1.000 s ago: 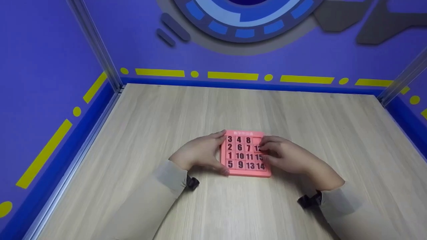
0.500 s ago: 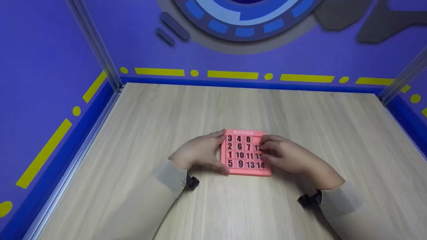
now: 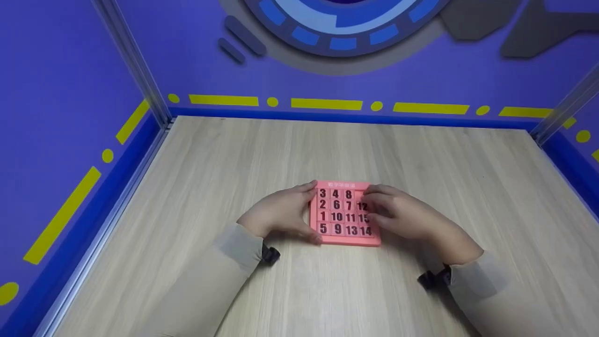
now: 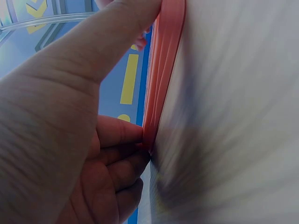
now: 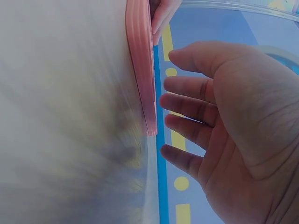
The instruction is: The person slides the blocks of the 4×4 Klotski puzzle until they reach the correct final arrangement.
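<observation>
A pink number slide puzzle point(image 3: 345, 240) lies flat on the wooden table, with dark numerals on its square tiles. Its top row reads 3, 4, 8, then a gap at the right, partly behind fingers. My left hand point(image 3: 283, 213) holds the puzzle's left side, thumb at the near corner and fingertips at the far one. In the left wrist view the fingers press the end of the pink frame point(image 4: 163, 74). Over the right edge hovers my right hand point(image 3: 405, 213), fingers loosely spread near the 12 and 15 tiles. The right wrist view shows its fingertips point(image 5: 170, 85) apart from the frame.
The light wooden table point(image 3: 262, 154) ends at a blue back wall point(image 3: 323, 86) with yellow markings. Side walls with metal posts point(image 3: 133, 61) stand left and right. Both sleeves point(image 3: 201, 281) carry black wrist straps.
The right hand's fingers have shifted slightly at the puzzle's right edge. The left hand keeps its hold, and the tiles show the same order. The head view has tilted a little.
</observation>
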Available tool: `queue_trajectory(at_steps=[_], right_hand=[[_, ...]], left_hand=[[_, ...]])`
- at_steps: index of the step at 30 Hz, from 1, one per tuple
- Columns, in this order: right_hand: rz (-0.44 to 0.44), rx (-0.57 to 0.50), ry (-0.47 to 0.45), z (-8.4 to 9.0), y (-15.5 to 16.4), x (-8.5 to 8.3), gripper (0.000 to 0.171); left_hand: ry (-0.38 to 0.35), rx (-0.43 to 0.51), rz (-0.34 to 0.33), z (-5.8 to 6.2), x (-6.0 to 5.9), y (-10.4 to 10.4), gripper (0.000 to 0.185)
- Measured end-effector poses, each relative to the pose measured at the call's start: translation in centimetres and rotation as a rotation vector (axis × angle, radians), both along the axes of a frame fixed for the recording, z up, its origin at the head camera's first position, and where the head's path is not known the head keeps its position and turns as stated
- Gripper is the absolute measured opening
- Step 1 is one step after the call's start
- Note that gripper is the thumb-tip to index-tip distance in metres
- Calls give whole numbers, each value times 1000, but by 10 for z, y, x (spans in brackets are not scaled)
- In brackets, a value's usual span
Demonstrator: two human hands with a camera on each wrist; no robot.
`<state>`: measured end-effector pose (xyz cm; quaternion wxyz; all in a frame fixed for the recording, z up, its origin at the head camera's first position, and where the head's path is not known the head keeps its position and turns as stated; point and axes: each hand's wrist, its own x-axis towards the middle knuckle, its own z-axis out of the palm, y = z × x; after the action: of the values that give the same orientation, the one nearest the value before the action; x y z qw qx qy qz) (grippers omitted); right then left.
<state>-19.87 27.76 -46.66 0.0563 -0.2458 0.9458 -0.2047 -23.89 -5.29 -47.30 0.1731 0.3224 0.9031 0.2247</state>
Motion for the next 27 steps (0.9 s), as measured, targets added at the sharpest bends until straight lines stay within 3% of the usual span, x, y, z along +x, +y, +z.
queue_trajectory(at_steps=[7, 15, 27], right_hand=[[16, 5, -38, 5, -7, -10, 53], [133, 66, -59, 4, -15, -21, 59], [91, 106, -99, 4, -12, -23, 58]], left_hand=[[-13, 8, 13, 1, 0, -1, 126], [-21, -56, 5, 5, 2, 4, 136], [-17, -30, 9, 4, 1, 0, 133]])
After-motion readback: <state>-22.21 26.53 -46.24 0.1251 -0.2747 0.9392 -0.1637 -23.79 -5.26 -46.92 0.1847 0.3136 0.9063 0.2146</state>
